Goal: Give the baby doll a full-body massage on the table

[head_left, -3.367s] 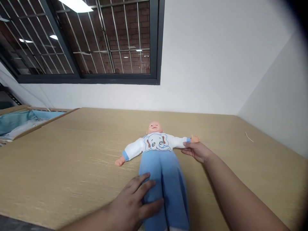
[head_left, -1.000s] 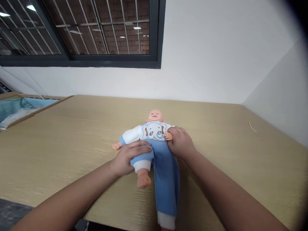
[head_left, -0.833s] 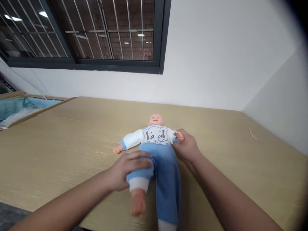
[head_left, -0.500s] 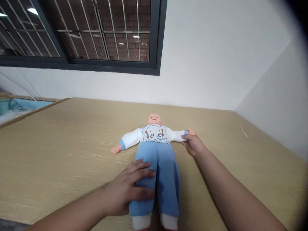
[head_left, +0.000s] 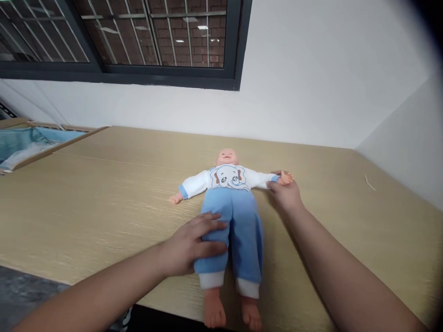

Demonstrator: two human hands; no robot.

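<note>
A baby doll [head_left: 230, 203] lies on its back on the wooden tabletop [head_left: 114, 207], head away from me and bare feet towards me. It wears blue trousers, white sleeves with blue cuffs, and an elephant picture on its chest. Across the trouser leg on the left rests my left hand [head_left: 194, 242], palm down with fingers apart. At the doll's outstretched arm on the right, my right hand [head_left: 285, 196] is closed around the cuff and wrist, its thumb on the sleeve; some of its fingers are hidden underneath. The doll's other arm [head_left: 194, 185] lies stretched out to the left.
A dark-framed barred window [head_left: 166, 74] is set in the white wall [head_left: 294, 92] behind the table. At the left stands a wood-edged bin with blue lining [head_left: 62, 134]. A thin pale strip [head_left: 369, 182] lies on the tabletop at the right. Grey floor shows lower left.
The view has tilted down, so the doll's feet and the table's front edge now show. My right hand has turned slightly at the doll's wrist; my left hand stays on the leg.
</note>
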